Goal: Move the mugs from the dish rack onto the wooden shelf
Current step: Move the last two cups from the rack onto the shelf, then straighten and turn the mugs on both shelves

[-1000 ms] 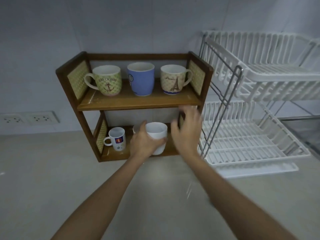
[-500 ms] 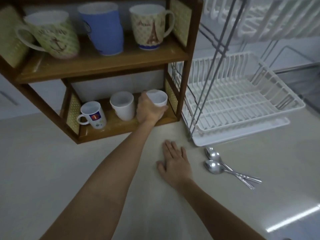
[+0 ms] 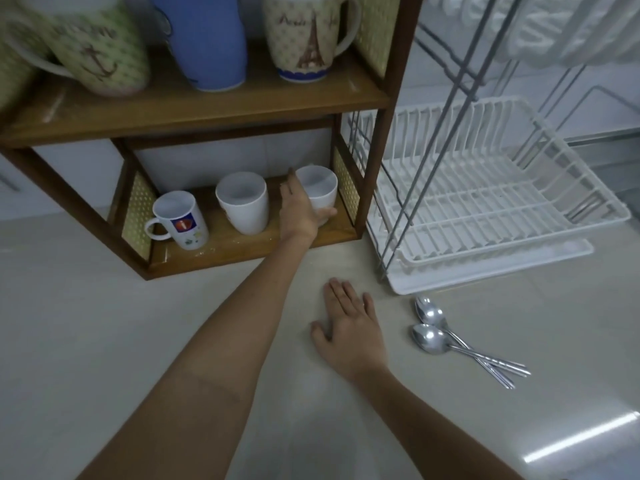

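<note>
On the lower board of the wooden shelf, the left hand wraps around a plain white mug, fingers curled on its near side and the thumb up by the rim. The mug stands upright at the right end of that board, close to the woven side panel. Just left of this hand stands a second plain white mug, and further left a white mug with a blue and red emblem, its handle turned outward to the left.

Above the left hand, on the upper board, three bigger mugs stand in a row: a green one with an anchor, a blue one and a cream one with a tower drawing.

The right hand lies flat on the pale bench, palm down, fingers stretched and spread a little, gripping nothing. Just to its right two metal spoons lie side by side on the bench, their handles crossing. Beyond that hand and to its right stands the white dish rack on a wire frame, its lower basket holding no mugs, with a white drip tray under it. The upper basket is cut off by the top edge of the view.
</note>
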Available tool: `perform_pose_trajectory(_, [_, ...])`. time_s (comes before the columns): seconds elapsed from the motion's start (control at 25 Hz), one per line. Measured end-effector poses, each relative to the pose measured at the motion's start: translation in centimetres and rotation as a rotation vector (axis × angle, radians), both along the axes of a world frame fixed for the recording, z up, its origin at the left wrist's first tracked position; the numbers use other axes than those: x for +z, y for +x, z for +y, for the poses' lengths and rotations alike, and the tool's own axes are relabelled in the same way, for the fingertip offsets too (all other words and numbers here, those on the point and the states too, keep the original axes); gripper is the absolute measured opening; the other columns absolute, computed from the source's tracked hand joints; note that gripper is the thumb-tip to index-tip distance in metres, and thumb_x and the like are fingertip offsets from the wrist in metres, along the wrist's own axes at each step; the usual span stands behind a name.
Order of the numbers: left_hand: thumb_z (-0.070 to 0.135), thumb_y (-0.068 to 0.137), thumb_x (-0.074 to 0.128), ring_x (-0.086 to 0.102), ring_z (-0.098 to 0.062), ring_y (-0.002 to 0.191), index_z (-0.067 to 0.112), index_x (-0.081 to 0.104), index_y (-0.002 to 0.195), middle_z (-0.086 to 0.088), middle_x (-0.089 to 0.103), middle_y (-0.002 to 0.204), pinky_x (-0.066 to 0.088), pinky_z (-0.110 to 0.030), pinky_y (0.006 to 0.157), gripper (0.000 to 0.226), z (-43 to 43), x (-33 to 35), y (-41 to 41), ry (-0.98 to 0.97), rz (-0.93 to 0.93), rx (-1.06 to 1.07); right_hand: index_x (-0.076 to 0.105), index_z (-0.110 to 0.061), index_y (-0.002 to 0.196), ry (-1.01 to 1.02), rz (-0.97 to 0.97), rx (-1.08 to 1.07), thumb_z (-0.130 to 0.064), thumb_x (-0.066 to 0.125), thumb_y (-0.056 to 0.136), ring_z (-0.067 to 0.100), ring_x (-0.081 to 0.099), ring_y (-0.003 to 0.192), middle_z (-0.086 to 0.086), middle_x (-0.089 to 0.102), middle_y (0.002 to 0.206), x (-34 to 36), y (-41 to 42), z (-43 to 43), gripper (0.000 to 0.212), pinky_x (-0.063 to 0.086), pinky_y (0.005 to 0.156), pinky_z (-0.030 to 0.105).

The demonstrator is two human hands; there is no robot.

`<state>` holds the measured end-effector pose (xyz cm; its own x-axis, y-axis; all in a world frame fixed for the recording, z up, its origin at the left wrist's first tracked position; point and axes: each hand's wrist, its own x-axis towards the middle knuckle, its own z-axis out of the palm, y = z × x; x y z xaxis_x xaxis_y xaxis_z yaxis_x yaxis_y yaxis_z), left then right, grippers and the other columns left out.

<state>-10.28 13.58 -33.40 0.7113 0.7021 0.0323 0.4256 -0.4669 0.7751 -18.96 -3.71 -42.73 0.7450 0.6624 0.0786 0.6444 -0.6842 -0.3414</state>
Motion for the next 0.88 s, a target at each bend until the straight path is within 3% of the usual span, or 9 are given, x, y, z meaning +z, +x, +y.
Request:
perform_pose_trajectory(0.12, [0.011, 0.081, 0.070, 0.034, -0.030, 0.137, 0.008, 0.013, 0.150, -0.017, 0.028, 0.152, 0.029, -0.032, 0.111, 0.090, -1.0, -0.1, -3.0, 0.045, -0.043, -0.029, 0.016, -0.017, 0.151, -0.026, 0.026, 0.015, -0.051, 0.027, 0.086, 0.012, 0.003, 0.147, -0.002, 0.014, 0.160, 0.2, 0.0, 0.0, 0.075, -0.007, 0.117, 0.036])
perform_pose_trajectory(0.28, [0.008, 0.089, 0.058, 0.053, -0.028, 0.118, 0.008, 0.045, 0.137, -0.014, 0.051, 0.135, 0.043, -0.034, 0.101, 0.050, -1.2, 0.6, -11.0, 0.191, -0.035, -0.053, 0.010, -0.014, 0.151, -0.090, 0.085, 0.054, -0.047, 0.029, 0.091, 0.016, 0.000, 0.147, 0.001, 0.009, 0.161, 1.2, -0.3, -0.4, 0.072, -0.007, 0.117, 0.040])
perform_pose_trajectory(0.44, [0.004, 0.087, 0.055, 0.061, -0.027, 0.105, 0.010, 0.063, 0.118, -0.011, 0.063, 0.117, 0.048, -0.033, 0.089, 0.033, 1.3, 5.0, -16.7, 0.357, -0.038, 0.014, 0.028, -0.012, 0.147, 0.008, 0.035, 0.175, -0.035, 0.041, 0.093, 0.022, 0.018, 0.145, 0.007, 0.026, 0.157, 4.8, -0.1, 1.2, 0.060, 0.012, 0.117, 0.043])
perform_pose_trajectory(0.56, [0.004, 0.086, 0.055, 0.062, -0.027, 0.102, 0.009, 0.067, 0.111, -0.010, 0.067, 0.111, 0.049, -0.033, 0.087, 0.028, 3.6, 10.3, -18.6, 0.533, -0.144, 0.107, 0.054, -0.009, 0.129, 0.318, -0.157, 0.276, -0.023, 0.058, 0.084, 0.028, 0.048, 0.128, 0.012, 0.055, 0.135, 11.5, 1.0, 4.8, 0.047, 0.038, 0.104, 0.043])
perform_pose_trajectory(0.72, [0.004, 0.085, 0.055, 0.060, -0.027, 0.103, 0.010, 0.066, 0.108, -0.009, 0.066, 0.109, 0.051, -0.038, 0.086, 0.026, 7.5, 18.2, -19.2, 0.723, -0.269, 0.175, 0.060, -0.012, 0.117, 0.646, -0.306, 0.300, -0.021, 0.057, 0.083, 0.026, 0.054, 0.112, 0.009, 0.061, 0.121, 23.9, 3.4, 10.6, 0.036, 0.042, 0.088, 0.039])
perform_pose_trajectory(0.8, [0.010, 0.087, 0.057, 0.058, -0.028, 0.109, 0.011, 0.064, 0.112, -0.009, 0.063, 0.117, 0.050, -0.039, 0.089, 0.027, 10.1, 22.0, -18.4, 0.734, -0.248, 0.189, 0.058, -0.014, 0.117, 0.641, -0.378, 0.249, -0.028, 0.052, 0.084, 0.028, 0.052, 0.109, 0.009, 0.060, 0.119, 29.5, 5.1, 13.4, 0.036, 0.041, 0.086, 0.040])
perform_pose_trajectory(0.88, [0.021, 0.089, 0.058, 0.054, -0.028, 0.118, 0.014, 0.058, 0.125, -0.010, 0.057, 0.130, 0.047, -0.039, 0.095, 0.037, 12.6, 25.6, -17.3, 0.707, -0.061, 0.147, 0.055, -0.015, 0.122, 0.462, -0.341, 0.189, -0.036, 0.050, 0.086, 0.033, 0.049, 0.115, 0.013, 0.058, 0.125, 34.3, 6.9, 16.1, 0.043, 0.040, 0.092, 0.042])
